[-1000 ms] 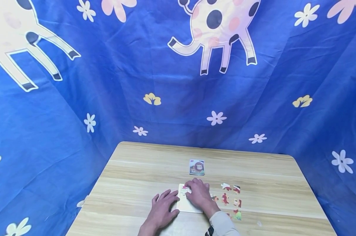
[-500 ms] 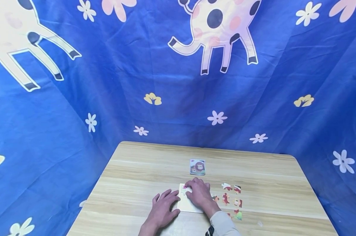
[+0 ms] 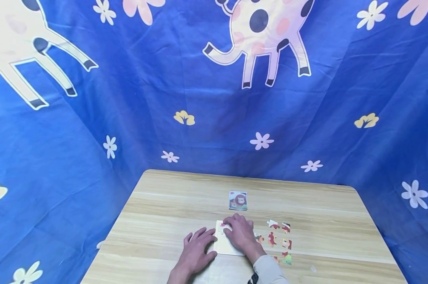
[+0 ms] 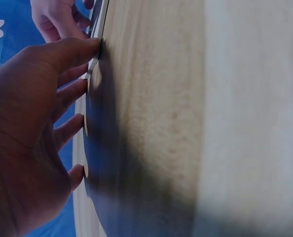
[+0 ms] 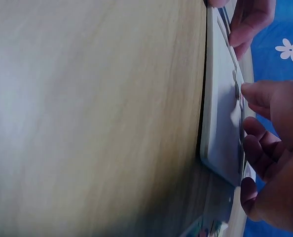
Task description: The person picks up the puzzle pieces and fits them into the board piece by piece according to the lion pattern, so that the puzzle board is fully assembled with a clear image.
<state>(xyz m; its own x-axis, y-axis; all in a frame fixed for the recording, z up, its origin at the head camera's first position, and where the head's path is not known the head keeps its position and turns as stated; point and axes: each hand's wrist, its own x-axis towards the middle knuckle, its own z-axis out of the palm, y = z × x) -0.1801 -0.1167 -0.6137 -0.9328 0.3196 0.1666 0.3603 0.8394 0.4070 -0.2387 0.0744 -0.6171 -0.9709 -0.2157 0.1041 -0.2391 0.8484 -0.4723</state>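
Observation:
In the head view a pale, square puzzle board (image 3: pixel 229 247) lies on the table before the person. The left hand (image 3: pixel 197 251) rests at its left side, fingers spread, with thumb and fingertips touching the edge. The right hand (image 3: pixel 241 233) is over the board's upper right part; its thumb and index finger pinch a puzzle piece (image 3: pixel 222 229) near the upper left corner, mostly covered by the fingers. In the right wrist view the thumb meets the raised edge of that piece (image 5: pixel 236 85) on the board (image 5: pixel 224 133). Several loose lion-picture puzzle pieces (image 3: pixel 272 239) lie right of the board.
A small picture card (image 3: pixel 238 200) with a lion lies beyond the board. The wooden table (image 3: pixel 157 213) ends at a blue patterned curtain (image 3: pixel 207 150) at the back and sides. A small clear scrap (image 3: pixel 313 269) lies at the right front.
Both hands stay at the board with almost no movement. The right fingers shift only very slightly over the piece at the upper left corner. The head view has drifted a little.

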